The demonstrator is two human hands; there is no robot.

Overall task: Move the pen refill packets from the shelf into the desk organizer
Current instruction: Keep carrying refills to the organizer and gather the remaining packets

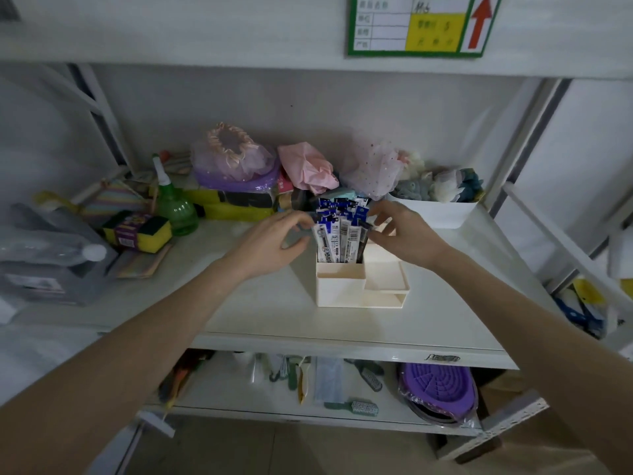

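A cream desk organizer (342,289) stands on the white shelf (274,303). Several pen refill packets (339,231), blue and white with barcodes, stand upright in its tall rear compartment. My left hand (270,245) is at the left side of the packets, fingertips touching their upper edge. My right hand (404,234) is on the right side, thumb and fingers pinching the rightmost packets near their tops. The organizer's lower front trays show nothing inside.
Behind the organizer lie a pink bag (308,166), a purple bundle (233,162), a green spray bottle (174,204), sponges (140,231) and a white bin of plush items (435,207). A lower shelf holds brushes and a purple dish (438,389).
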